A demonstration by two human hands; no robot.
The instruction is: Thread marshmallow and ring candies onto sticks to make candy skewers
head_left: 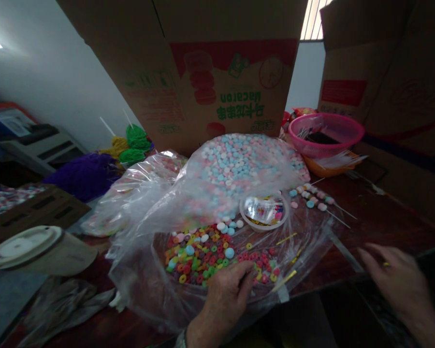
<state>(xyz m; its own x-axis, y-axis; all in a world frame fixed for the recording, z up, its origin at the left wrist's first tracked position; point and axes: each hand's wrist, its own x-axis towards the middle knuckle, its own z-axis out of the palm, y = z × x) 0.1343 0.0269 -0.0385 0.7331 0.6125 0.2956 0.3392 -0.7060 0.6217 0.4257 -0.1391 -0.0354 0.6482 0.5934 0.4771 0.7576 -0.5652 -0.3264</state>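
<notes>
My left hand (226, 295) is at the near edge of a pile of colourful ring-shaped cereal (199, 256), its thumb and fingers curled together. Whatever is between those fingertips is hidden. The cereal lies on a clear plastic bag (145, 270), mixed with a few pastel round candies (229, 253). Off to the right, my right hand (395, 275) is over the table's front edge, slightly blurred, thumb and fingers apart with nothing visible in them. A gold ring (386, 264) shows on one finger. Several candy skewers (317, 195) lie beyond it.
Behind the cereal bulges a big clear bag of pastel candies (235, 159), with a round plastic tub (264, 212) before it. A pink basket (326, 135) stands back right. Cardboard boxes (217, 111) rise behind. A lidded container (43, 249) lies left, near purple material (81, 176).
</notes>
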